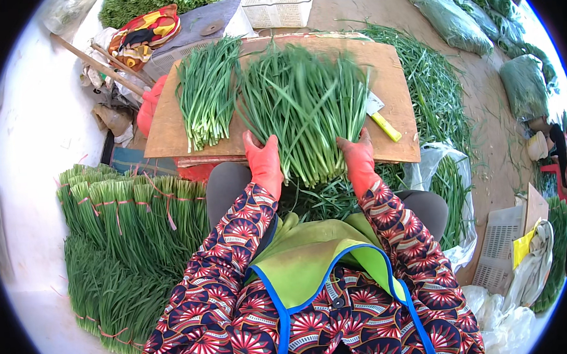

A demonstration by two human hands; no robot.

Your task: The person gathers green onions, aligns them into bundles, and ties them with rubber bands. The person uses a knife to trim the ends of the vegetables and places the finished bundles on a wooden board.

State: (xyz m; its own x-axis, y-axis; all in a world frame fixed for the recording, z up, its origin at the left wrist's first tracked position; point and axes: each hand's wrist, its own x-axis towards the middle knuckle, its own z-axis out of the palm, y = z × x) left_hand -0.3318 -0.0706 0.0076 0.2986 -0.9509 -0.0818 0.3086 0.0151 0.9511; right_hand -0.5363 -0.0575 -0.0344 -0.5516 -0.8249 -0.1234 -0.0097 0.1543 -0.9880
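Patterned sleeves lead to the red-gloved left hand (263, 165) and right hand (359, 161), pressed flat against a loose, floppy sheaf of green chives (302, 105) on the brown wooden board (393, 75); it is judged light, best gripped near the pale cut ends.

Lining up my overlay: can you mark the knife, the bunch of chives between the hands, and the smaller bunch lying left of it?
Knife (387, 127), head view, on its yellow handle.
Bunch between the hands (306, 112), head view, mid-stalks.
Smaller bunch (205, 94), head view, mid-stalks on the board.
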